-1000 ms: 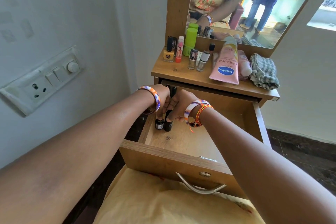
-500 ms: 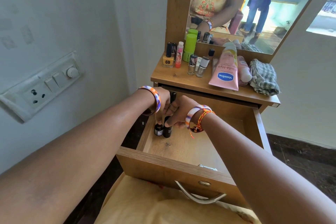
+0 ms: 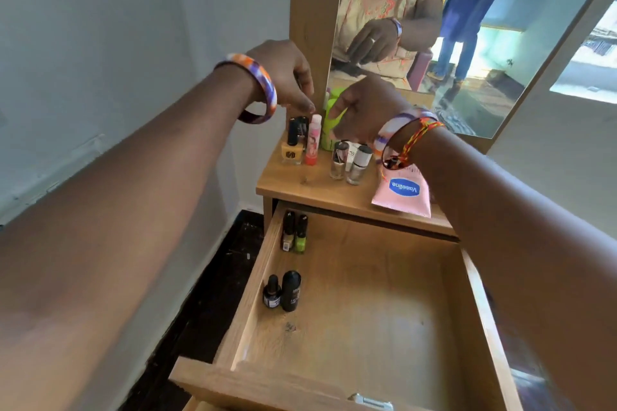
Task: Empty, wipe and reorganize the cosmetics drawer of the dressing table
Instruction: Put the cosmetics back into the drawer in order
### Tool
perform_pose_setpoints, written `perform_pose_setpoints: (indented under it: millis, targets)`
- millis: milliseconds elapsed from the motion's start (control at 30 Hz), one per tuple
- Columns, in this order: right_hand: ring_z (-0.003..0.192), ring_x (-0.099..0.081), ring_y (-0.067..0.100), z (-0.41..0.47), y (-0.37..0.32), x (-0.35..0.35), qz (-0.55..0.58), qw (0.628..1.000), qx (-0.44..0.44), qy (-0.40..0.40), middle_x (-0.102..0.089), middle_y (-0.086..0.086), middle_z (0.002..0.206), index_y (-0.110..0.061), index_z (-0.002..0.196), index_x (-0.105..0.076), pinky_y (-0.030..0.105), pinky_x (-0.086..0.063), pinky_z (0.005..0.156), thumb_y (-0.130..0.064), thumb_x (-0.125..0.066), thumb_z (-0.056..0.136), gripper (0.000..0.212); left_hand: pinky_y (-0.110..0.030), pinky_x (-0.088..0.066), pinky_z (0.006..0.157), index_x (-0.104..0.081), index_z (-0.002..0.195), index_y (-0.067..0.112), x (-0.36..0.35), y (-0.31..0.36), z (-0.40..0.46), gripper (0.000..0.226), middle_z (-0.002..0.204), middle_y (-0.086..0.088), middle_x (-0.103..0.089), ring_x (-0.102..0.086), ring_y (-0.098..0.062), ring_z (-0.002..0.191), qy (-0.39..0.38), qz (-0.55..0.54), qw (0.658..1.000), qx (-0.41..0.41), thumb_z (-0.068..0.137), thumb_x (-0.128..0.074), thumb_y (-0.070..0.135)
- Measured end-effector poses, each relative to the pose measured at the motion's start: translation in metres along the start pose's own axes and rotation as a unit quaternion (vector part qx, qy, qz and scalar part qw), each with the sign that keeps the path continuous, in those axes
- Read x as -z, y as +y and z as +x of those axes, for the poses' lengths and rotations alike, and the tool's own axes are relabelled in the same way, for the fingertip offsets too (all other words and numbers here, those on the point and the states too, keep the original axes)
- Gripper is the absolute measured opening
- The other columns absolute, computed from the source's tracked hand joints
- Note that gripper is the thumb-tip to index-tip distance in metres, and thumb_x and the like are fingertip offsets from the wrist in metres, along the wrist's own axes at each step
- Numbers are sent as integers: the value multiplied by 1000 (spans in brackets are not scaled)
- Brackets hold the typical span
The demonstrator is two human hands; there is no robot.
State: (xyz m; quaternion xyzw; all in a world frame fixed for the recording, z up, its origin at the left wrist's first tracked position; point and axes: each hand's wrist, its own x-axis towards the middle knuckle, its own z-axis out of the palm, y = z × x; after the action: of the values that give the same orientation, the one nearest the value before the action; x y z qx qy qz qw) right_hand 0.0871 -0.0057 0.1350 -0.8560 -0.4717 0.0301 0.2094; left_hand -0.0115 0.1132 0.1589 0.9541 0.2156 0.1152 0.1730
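Observation:
The wooden drawer (image 3: 367,374) stands pulled open. Along its left wall stand two black bottles (image 3: 283,291) and, further back, a beige and a green nail polish (image 3: 294,233). Both hands hover over the tabletop (image 3: 310,187). My left hand (image 3: 287,77) points its loosely curled fingers down just above the yellow nail polish (image 3: 291,148) and pink tube (image 3: 313,140), holding nothing. My right hand (image 3: 362,110) is in front of the green bottle (image 3: 335,118), fingers over two clear nail polishes (image 3: 349,162). I cannot tell if it touches them.
A pink Vaseline tube (image 3: 402,193) lies on the tabletop under my right wrist. A mirror (image 3: 467,43) rises behind the bottles. A white wall (image 3: 117,43) is close on the left, with dark floor (image 3: 213,277) beside the drawer.
Both hands have let go of the black bottles in the drawer and risen to the cosmetics on the tabletop. The view has tilted up and closer.

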Motion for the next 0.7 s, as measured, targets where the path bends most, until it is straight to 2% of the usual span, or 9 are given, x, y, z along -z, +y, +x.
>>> perform_pose_setpoints:
  millis: [100,167,267,400,500,633,700]
  targets:
    - [92,-62,25,23,7,0,-38,998,24,37,-66,9,94,-16,102,-72,27,-48,81,-8,-67,77,27,-27,-42,75,-68,107,5,-7,-7,19,32,107,-11,-67,-56,-19,86,12,35,999,13,80,-72,22]
    - [102,-62,28,31,8,-6,-60,997,37,29,-67,10,106,-16,111,-69,27,-47,81,-6,-64,80,33,-27,-42,76,-66,111,6,-15,-12,27,36,111,-11,-66,-56,-21,88,-2,45,999,27,79,-73,21]
    - [104,-62,27,37,8,-18,-89,995,49,12,-66,9,115,-19,122,-62,26,-46,79,-8,-60,84,40,-27,-42,77,-64,114,7,-27,-18,33,42,115,-10,-65,-60,-26,98,-25,47,998,40,77,-76,21]
    - [102,-63,28,44,7,-33,-100,993,61,6,-66,9,113,-18,124,-61,25,-41,70,-9,-61,85,40,-26,-41,75,-64,114,7,-38,-25,35,42,115,-10,-65,-61,-26,101,-40,61,996,45,76,-77,17]
    - [101,-64,28,47,6,-40,-101,993,63,2,-67,10,112,-15,121,-63,27,-47,74,-10,-62,83,38,-26,-40,74,-65,113,6,-42,-29,36,39,115,-11,-65,-61,-27,101,-46,67,996,43,76,-76,13]
    - [103,-62,28,48,12,-33,-94,994,62,5,-65,10,112,-13,119,-62,25,-38,69,-10,-66,80,39,-27,-41,75,-66,111,4,-46,-32,36,32,114,-14,-65,-61,-28,101,-39,75,996,37,79,-72,11]
    - [101,-63,28,50,16,-28,-91,994,54,3,-66,10,108,-12,116,-63,25,-39,69,-11,-66,80,37,-27,-41,75,-67,108,3,-47,-33,35,28,112,-14,-65,-61,-27,99,-35,79,996,34,81,-71,8]
